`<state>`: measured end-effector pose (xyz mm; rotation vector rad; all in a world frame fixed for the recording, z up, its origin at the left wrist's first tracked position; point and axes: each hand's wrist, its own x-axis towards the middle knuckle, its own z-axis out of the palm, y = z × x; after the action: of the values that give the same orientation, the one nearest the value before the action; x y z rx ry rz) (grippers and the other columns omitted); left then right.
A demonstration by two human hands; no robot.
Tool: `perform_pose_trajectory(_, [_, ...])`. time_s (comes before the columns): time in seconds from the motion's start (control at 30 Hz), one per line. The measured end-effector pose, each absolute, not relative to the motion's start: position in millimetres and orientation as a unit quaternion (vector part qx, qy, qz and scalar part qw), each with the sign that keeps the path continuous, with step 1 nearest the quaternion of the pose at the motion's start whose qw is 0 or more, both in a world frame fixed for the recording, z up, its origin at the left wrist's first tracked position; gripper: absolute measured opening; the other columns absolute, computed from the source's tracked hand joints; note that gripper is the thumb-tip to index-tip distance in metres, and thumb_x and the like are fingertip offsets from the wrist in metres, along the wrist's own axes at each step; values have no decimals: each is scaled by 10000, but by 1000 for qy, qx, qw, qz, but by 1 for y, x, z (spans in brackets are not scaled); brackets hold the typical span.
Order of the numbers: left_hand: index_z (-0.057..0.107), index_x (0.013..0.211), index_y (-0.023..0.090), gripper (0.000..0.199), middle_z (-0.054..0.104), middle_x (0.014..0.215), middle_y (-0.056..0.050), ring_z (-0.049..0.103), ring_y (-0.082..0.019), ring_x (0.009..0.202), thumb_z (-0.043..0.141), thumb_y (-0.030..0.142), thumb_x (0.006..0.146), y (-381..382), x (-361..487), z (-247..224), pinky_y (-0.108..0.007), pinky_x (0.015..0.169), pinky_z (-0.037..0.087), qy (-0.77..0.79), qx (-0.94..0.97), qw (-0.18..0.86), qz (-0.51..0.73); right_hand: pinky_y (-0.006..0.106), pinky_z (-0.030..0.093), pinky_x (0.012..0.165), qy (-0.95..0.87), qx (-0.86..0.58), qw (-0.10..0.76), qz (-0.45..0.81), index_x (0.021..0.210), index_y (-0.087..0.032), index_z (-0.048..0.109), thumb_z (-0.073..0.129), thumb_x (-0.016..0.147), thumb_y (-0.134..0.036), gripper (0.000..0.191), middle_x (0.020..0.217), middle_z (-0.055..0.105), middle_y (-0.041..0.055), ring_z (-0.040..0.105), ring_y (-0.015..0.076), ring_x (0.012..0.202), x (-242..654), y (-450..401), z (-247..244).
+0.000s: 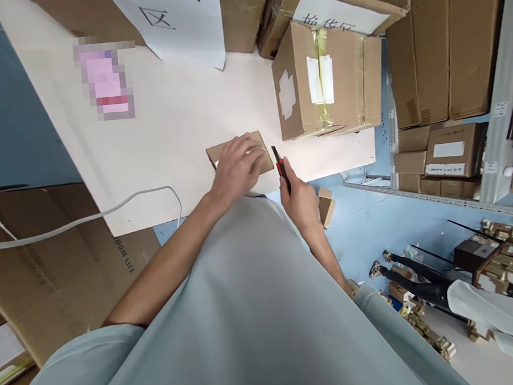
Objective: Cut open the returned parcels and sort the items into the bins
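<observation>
A small flat cardboard box (pixel 257 139) lies on the white table (pixel 166 134) near its front edge. My left hand (pixel 237 165) rests on top of this box, fingers spread and slightly bent, covering much of it. My right hand (pixel 300 200) is wrapped round a red and black utility knife (pixel 281 165). The knife's tip points up and away from me, just right of the box and apart from it.
A taped carton (pixel 346 83) stands at the table's back right, beside another open carton (pixel 384 10). A blurred pink item (pixel 103 80) lies at the left. A white cable (pixel 135 194) crosses the front left edge. One person (pixel 468 300) stands far right.
</observation>
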<state>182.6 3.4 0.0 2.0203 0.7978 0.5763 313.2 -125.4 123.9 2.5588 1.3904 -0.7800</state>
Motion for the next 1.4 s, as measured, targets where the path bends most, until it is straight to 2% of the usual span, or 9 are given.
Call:
perform_pose_trajectory(0.1, [827,1175,302,302,781,1337,-102,619,-381,1501,534,307,1103,-4,201,-6,-681,1326,444,323,807,437,233,322,574,880,475,831,83,-276,1868,-207,272,269,1208,-281,664,1288,853,130,789,291,1056,324,-121,118])
perform_pose_trajectory(0.27, [837,1142,322,269,801,1317,-92,603,-392,1544,590,285,1044,-5,204,-18,-706,1340,446,354,791,436,242,313,541,915,505,803,105,-299,1887,-220,189,246,1215,-262,676,1348,814,132,760,271,1085,334,-108,110])
perform_pose_trajectory(0.43, [824,1133,302,276,785,1341,-83,587,-359,1577,555,285,1076,-8,201,-21,-693,1381,408,363,789,429,246,337,550,925,515,788,126,-312,1898,-217,108,307,1198,-246,728,1305,805,142,746,278,1061,338,-98,106])
perform_pose_trajectory(0.6, [833,1146,306,264,784,1338,-83,575,-360,1593,574,309,1094,-8,200,-25,-689,1391,397,364,786,433,251,359,584,943,523,781,169,-297,1901,-255,-3,279,1208,-227,749,1242,797,131,755,264,1025,334,-95,105])
perform_pose_trajectory(0.87, [839,1169,315,284,805,1357,-85,628,-343,1553,562,369,1140,-9,199,-25,-675,1383,415,366,785,434,249,308,639,918,517,771,244,-281,1875,-286,-153,368,1161,-106,902,1247,777,150,802,221,1029,318,-91,113])
perform_pose_trajectory(1.23, [828,1169,304,293,813,1359,-86,621,-336,1574,560,419,1154,-11,199,-23,-679,1408,371,374,783,435,241,278,644,852,503,774,253,-288,1880,-263,-133,378,1132,-60,928,1202,793,155,824,222,1023,311,-111,117])
perform_pose_trajectory(1.4, [818,1178,299,303,808,1352,-90,618,-338,1579,554,448,1168,-12,197,-26,-670,1420,356,366,793,418,249,281,631,845,492,772,259,-309,1897,-235,-14,363,1127,-39,880,1186,803,156,828,218,997,312,-123,115])
